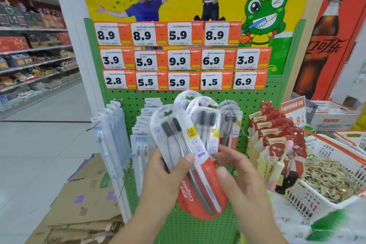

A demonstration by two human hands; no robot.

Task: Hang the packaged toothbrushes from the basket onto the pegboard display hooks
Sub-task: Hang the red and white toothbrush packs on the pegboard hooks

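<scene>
Packs: clear blister toothbrush packs with red card bases point(190, 144), fanned before the green pegboard point(257, 93); black bristles visible
Left hand point(164, 180): grip closed round the packs' lower half
Right hand point(235, 180): fingers touch the rear pack; grasp unclear
Handling: likely light, stiff, slippery; hold low, leaving hang-holes free

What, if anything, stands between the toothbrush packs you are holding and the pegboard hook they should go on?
Nothing visible blocks the way: the toothbrush packs in the left hand and right hand face the hook, which already carries matching packs.
</scene>
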